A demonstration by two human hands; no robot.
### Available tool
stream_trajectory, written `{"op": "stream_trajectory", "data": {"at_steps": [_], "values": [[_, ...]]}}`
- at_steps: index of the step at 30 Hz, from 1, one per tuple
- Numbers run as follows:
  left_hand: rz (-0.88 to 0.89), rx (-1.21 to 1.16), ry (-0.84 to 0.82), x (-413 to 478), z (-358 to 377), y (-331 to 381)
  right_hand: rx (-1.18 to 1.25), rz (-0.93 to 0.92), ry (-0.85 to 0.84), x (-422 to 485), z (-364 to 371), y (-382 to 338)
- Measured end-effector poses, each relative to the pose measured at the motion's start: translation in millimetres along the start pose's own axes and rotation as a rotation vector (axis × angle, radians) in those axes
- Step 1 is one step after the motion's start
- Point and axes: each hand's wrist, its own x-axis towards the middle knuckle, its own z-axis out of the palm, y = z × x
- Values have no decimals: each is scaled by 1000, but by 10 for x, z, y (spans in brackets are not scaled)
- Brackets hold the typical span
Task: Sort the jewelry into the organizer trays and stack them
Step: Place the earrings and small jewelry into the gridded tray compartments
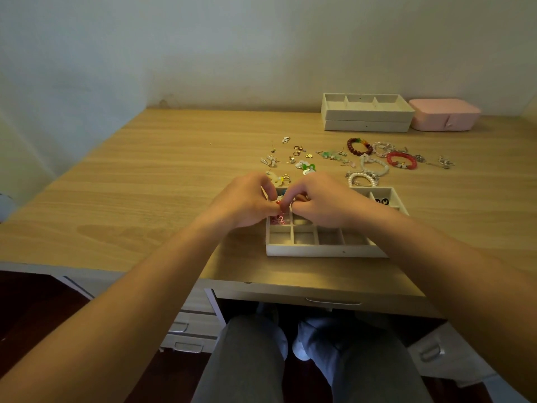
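Sorting was under way. Both hands met over the far-left corner of the near white divided tray (319, 251). The left hand (247, 200) and right hand (319, 199) had their fingers curled, pinching a small red earring-like piece (278, 203) between them. The next move probably called for lowering it precisely into one small cell. A pink looped piece (279, 221) lay in a left cell and black round pieces (381, 201) in the far-right one. The near cells looked bare. Two stacked white trays (367, 114) waited far right, and the loose beaded bracelets (377, 161) were unsorted.
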Motion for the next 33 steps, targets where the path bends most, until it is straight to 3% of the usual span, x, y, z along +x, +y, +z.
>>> {"op": "stream_trajectory", "data": {"at_steps": [6, 11, 15, 21, 30, 33], "values": [[-16, -123, -71, 5, -65, -26, -62, -8, -52, -44, -17, -36], [-31, -85, -35, -27, -7, 1, -93, -4, -51, -69, -43, -61], [-34, -55, -29, -48, 1, 21, -73, 16, -10, -96, -29, -48], [-84, -208, -51, -167, -31, -11, -114, 107, 196, -138, -47, 61], [-104, -198, -132, -206, 44, 104, -144, 220, 151, -154, -90, 198], [-100, -213, -82, -133, 48, 106, -120, 224, 168, -108, -104, 217]]}}
